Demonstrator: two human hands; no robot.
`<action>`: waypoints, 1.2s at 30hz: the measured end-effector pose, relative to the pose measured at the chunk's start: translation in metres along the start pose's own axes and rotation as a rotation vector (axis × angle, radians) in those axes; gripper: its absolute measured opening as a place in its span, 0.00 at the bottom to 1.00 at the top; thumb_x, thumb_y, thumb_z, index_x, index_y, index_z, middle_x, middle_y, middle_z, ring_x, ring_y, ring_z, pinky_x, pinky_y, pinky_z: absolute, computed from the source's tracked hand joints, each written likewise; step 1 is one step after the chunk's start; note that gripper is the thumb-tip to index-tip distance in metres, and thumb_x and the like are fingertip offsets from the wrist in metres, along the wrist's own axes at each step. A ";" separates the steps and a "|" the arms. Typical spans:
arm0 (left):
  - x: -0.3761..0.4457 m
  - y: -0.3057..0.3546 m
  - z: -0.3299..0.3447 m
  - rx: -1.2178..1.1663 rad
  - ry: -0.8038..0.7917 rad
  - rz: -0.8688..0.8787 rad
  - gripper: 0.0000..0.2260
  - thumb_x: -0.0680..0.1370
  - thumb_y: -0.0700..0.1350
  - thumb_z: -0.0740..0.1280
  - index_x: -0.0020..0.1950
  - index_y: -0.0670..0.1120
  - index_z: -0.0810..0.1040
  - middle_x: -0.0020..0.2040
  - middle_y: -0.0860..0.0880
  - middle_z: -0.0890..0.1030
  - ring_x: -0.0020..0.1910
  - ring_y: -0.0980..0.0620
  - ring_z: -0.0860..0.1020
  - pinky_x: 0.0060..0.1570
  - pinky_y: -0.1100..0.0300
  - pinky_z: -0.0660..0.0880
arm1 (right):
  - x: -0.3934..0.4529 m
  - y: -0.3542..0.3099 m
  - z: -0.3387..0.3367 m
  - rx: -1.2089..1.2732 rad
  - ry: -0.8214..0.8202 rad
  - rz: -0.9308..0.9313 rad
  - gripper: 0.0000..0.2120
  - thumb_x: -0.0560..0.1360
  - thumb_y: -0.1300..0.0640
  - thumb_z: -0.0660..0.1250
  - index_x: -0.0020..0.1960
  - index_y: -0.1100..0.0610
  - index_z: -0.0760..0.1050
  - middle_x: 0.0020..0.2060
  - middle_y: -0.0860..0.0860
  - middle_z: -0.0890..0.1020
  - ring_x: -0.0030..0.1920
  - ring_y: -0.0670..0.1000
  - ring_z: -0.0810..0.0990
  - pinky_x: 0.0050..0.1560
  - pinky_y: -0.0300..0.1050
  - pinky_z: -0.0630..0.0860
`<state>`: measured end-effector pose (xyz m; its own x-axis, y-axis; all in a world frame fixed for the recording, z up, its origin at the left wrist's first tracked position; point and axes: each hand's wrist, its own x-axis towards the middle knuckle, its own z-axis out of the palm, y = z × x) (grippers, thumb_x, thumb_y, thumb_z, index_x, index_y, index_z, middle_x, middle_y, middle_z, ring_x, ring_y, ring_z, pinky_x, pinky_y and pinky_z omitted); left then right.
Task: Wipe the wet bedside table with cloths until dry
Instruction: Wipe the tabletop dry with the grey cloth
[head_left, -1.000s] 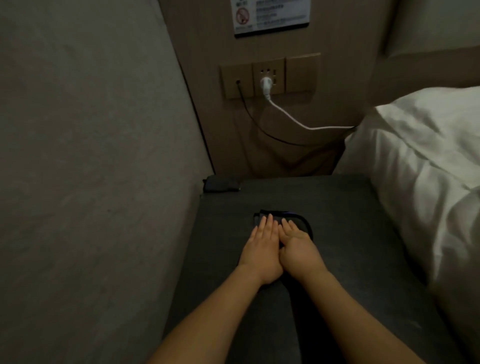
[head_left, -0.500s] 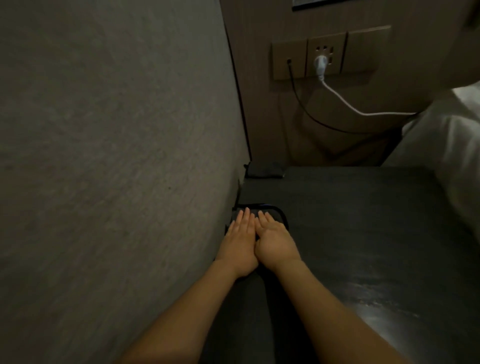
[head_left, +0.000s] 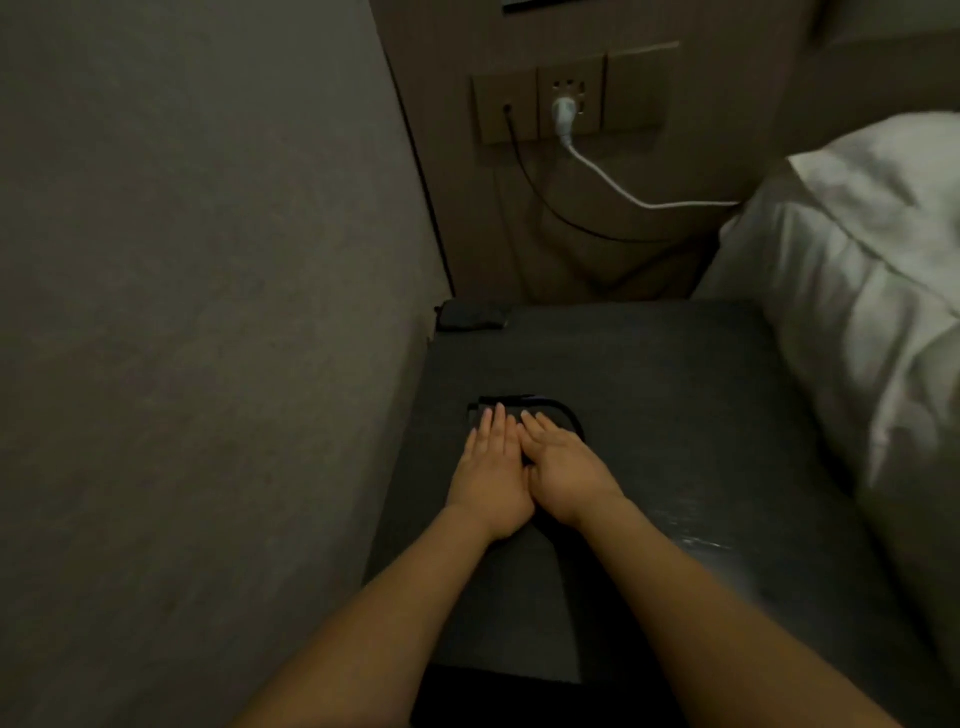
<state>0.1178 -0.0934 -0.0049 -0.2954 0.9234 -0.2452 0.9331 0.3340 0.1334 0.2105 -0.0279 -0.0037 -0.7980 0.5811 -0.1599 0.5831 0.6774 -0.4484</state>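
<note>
Worktop (head_left: 649, 415) of dark bedside table, wedged between grey wall (head_left: 197, 312) on left and white bedding (head_left: 857, 291) on right; wet sheen visible near right front edge. Dark cloth (head_left: 545, 408) lay flat on worktop, left of centre, mostly covered by both hands; only far edge and rounded right corner exposed. Left hand (head_left: 491, 478) pressed palm-down on cloth, fingers (head_left: 493, 423) straight and held together, gripping nothing. Right hand (head_left: 563, 475) likewise flat on cloth, fingers together, its index side touching and slightly overlapping left hand. Second dark folded cloth (head_left: 470, 316) sat in far left corner of worktop, against wall, well apart from hands. Socket panel (head_left: 571, 93) mounted on wooden back wall above; white plug (head_left: 563, 111) inserted, white cable (head_left: 639, 200) trailing toward bedding; black cable (head_left: 530, 182) hanging from left socket.
</note>
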 end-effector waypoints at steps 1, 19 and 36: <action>0.003 0.013 0.000 -0.001 -0.001 0.017 0.30 0.82 0.50 0.50 0.78 0.39 0.40 0.79 0.41 0.39 0.78 0.46 0.38 0.76 0.54 0.39 | -0.007 0.011 -0.005 0.003 0.009 0.018 0.28 0.79 0.58 0.52 0.77 0.57 0.48 0.78 0.52 0.50 0.78 0.49 0.48 0.77 0.43 0.47; 0.041 0.216 0.020 0.044 -0.033 0.303 0.30 0.82 0.50 0.51 0.78 0.38 0.43 0.79 0.41 0.41 0.78 0.46 0.39 0.76 0.52 0.40 | -0.120 0.165 -0.069 0.067 0.151 0.337 0.30 0.76 0.65 0.58 0.76 0.60 0.53 0.77 0.55 0.53 0.78 0.51 0.50 0.74 0.35 0.45; -0.047 0.196 0.041 0.055 -0.036 0.308 0.30 0.82 0.48 0.50 0.78 0.39 0.40 0.78 0.41 0.38 0.77 0.46 0.37 0.75 0.54 0.37 | -0.176 0.112 -0.028 0.084 0.173 0.341 0.30 0.74 0.65 0.58 0.75 0.59 0.55 0.76 0.56 0.55 0.78 0.52 0.51 0.76 0.40 0.48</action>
<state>0.3227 -0.0794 -0.0065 0.0090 0.9719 -0.2351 0.9875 0.0284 0.1550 0.4211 -0.0419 -0.0016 -0.5189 0.8388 -0.1646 0.7902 0.3973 -0.4667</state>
